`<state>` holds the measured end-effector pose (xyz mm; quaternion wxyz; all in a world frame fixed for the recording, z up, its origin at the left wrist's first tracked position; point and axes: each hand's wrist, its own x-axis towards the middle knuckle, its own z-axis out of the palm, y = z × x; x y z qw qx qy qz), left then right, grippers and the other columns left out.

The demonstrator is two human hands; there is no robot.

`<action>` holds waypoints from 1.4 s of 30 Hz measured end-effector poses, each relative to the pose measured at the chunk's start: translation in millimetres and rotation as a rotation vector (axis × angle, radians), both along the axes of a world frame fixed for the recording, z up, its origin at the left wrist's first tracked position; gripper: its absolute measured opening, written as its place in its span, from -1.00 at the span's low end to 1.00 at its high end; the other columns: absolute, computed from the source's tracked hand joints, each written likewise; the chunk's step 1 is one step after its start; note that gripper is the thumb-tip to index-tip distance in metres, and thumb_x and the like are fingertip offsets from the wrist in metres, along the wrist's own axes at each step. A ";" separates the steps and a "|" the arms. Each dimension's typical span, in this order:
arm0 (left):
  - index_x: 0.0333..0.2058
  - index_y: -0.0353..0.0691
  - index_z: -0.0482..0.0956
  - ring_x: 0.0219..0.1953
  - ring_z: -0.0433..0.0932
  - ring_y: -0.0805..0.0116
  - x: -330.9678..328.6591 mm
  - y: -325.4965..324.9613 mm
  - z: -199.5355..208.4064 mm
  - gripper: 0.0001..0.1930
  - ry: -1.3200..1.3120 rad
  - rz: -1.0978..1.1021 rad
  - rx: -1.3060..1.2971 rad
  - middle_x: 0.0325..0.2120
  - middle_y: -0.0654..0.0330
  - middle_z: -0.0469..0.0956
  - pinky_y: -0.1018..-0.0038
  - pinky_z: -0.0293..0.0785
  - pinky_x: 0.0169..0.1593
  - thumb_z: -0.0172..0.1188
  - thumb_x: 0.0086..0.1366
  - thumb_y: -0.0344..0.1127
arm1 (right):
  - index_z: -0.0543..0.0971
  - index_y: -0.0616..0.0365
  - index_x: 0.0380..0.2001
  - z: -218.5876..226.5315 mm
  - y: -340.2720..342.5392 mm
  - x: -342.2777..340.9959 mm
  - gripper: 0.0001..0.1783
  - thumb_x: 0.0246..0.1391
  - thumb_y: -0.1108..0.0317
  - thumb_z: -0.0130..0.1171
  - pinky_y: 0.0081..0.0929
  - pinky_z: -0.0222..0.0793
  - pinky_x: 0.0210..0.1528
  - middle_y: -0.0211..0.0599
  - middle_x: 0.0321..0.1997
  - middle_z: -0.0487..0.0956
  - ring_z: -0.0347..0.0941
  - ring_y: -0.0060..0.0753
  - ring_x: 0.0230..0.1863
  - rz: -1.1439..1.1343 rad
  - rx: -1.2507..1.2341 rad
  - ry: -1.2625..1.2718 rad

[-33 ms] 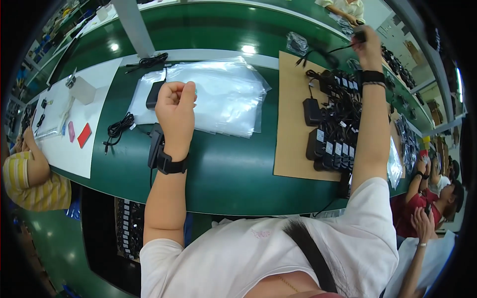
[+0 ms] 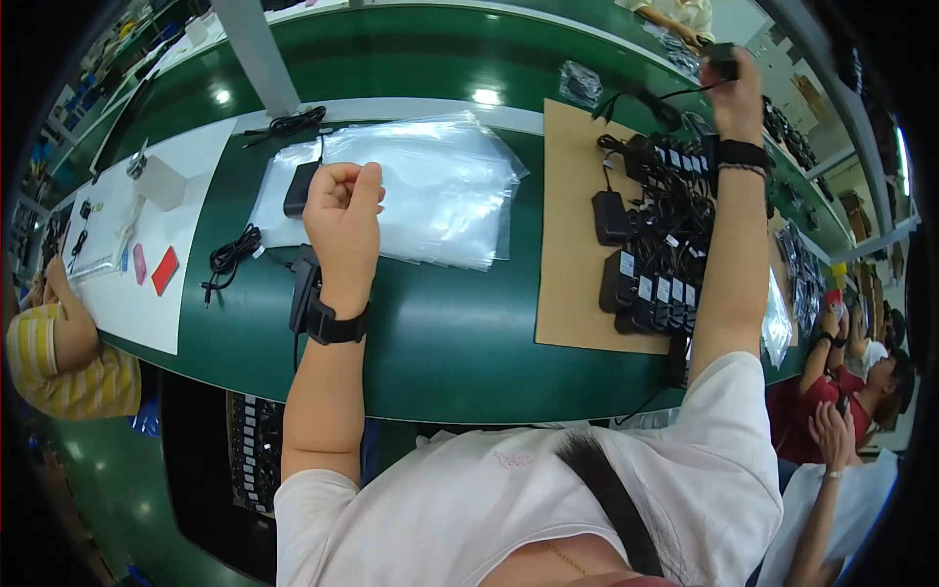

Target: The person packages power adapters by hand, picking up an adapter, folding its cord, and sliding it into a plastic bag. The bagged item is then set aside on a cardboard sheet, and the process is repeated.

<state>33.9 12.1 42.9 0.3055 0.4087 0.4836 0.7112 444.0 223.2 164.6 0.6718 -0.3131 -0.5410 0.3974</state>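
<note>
My right hand [image 2: 740, 98] is raised at the far right, its fingers closed on a black power adapter [image 2: 722, 65]. The adapter's cord [image 2: 685, 94] trails left, its plug end in the air. My left hand [image 2: 342, 207] is curled, thumb against fingers, above a stack of clear plastic bags [image 2: 440, 196]; whether anything is inside the curl is hidden. Just left of it, another black adapter [image 2: 300, 189] appears over the bags. Below my right hand, several black adapters [image 2: 646, 284] with tangled cords lie on a cardboard sheet [image 2: 567, 264].
Coiled black cables [image 2: 233, 256] lie left of the bags on the green table [image 2: 440, 342]. A metal post [image 2: 256, 59] rises at the back. On a white sheet [image 2: 156, 318] lies a red card [image 2: 164, 271]. Co-workers sit left, right and across.
My right hand has shifted slightly right with the adapter, which has turned, and its cord swings along. My left hand stays in nearly the same place.
</note>
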 end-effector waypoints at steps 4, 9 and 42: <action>-0.32 -0.33 0.41 -0.42 0.42 0.56 16.8 -8.7 11.4 -0.81 0.040 -0.163 -0.012 -0.47 0.24 0.46 0.66 0.35 -0.34 0.14 0.16 -0.35 | 0.32 0.17 -0.08 51.8 -104.5 -48.3 -0.61 0.01 0.35 0.09 -0.52 0.39 -0.30 -0.25 -0.29 0.50 0.46 -0.41 -0.28 0.183 0.064 0.307; -0.17 -0.39 0.38 -0.24 0.45 0.42 77.1 -21.6 66.1 -0.62 -0.422 -0.667 0.041 -0.28 0.16 0.47 0.53 0.37 -0.13 0.12 0.20 -0.16 | 0.34 0.11 -0.05 11.4 -179.1 -150.1 -0.42 -0.24 0.46 0.25 -0.46 0.35 -0.09 -0.23 -0.12 0.44 0.40 -0.28 -0.11 0.190 0.365 -0.766; -0.19 -0.34 0.43 -0.32 0.47 0.48 56.5 -13.2 27.9 -0.68 -0.350 -0.741 -0.092 -0.33 0.21 0.48 0.55 0.42 -0.18 0.22 0.12 -0.29 | 0.49 0.22 -0.27 -122.0 -178.7 -191.5 -0.63 0.16 0.10 -0.06 -0.78 0.21 -0.32 -0.54 -0.39 0.45 0.32 -0.76 -0.36 0.410 -0.364 -0.199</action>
